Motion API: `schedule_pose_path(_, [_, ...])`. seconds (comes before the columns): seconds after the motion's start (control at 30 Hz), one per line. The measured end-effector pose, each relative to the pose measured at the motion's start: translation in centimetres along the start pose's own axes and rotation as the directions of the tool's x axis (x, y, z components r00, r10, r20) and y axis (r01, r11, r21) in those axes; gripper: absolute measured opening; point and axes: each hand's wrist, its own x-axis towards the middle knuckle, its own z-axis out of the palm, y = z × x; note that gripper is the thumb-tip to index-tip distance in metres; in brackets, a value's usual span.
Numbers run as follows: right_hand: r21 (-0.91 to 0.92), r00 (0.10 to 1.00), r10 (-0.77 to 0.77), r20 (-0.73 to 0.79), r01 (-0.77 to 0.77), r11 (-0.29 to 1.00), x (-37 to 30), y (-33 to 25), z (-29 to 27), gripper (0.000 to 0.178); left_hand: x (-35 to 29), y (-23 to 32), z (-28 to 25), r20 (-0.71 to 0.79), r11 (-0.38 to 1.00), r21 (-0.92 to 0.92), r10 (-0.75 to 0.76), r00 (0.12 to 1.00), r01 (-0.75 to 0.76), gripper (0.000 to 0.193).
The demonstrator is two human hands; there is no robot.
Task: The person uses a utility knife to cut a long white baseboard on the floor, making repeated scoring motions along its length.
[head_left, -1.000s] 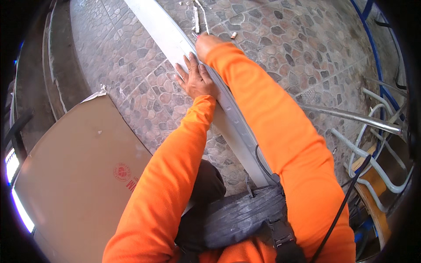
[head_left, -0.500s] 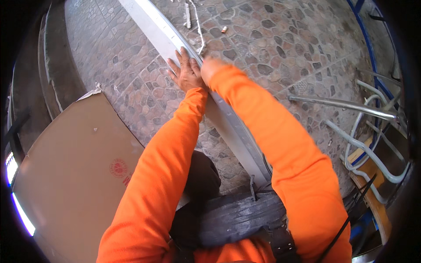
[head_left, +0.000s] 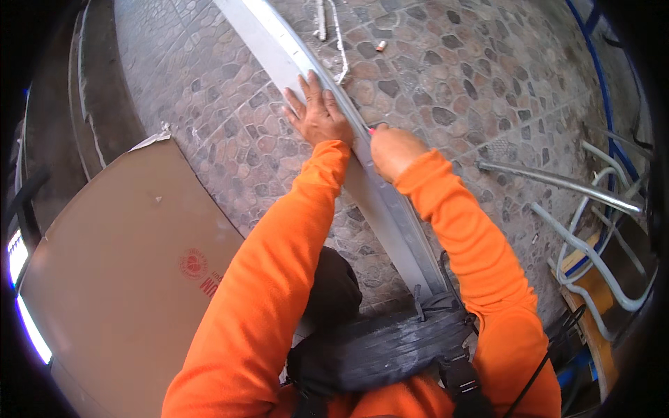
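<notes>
Across the stone floor [head_left: 446,90], a pale bar [head_left: 385,203] slants toward the black bag [head_left: 387,348]. The left hand [head_left: 322,120] lies flat on it, fingers wide. The right hand [head_left: 396,150] curls round a pink thing [head_left: 373,131], mostly hidden, at the bar's right edge. The step looks like working that edge; the next move calls for keeping the bar still.

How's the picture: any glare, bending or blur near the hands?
Head view: bright patches wash out at the far left edge, and the long pale strip bows toward the top. Head view, middle: the left hand looks fairly sharp, the right hand slightly softer; the pink thing in its grip is mostly hidden.
</notes>
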Motion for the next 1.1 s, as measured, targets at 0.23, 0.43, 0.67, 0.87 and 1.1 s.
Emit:
schedule_pose_path(0.23, [0.077,0.953,-0.086,-0.291,0.113,0.991,5.1,-2.7,-5.0,0.026,0.1,-0.6,0.2,-0.006,1.0,0.0,-0.012,1.0,0.012,0.048])
schedule_pose_path(0.43, [-0.113,0.971,-0.139,-0.196,0.119,0.986,15.8,-6.8,-5.9,0.035,0.3,-1.3,1.0,0.011,0.999,0.045,0.025,1.0,-0.025,0.048])
schedule_pose_path(0.67, [0.084,0.997,0.014,0.078,-0.02,0.996,13.6,-8.6,-5.8,0.042,-0.2,-3.3,0.2,0.033,0.997,0.073,0.015,0.999,-0.017,0.052])
schedule_pose_path(0.87, [0.203,0.995,0.051,-0.088,-0.032,0.979,14.1,-5.1,-2.9,0.053,0.1,-0.8,0.3,0.046,0.997,0.069,0.031,0.998,-0.034,0.054])
schedule_pose_path(1.1, [0.078,0.971,-0.172,-0.165,0.186,0.979,10.0,-2.0,-4.1,0.049,0.2,-0.1,0.1,0.038,1.0,0.001,-0.02,0.999,0.02,0.05])
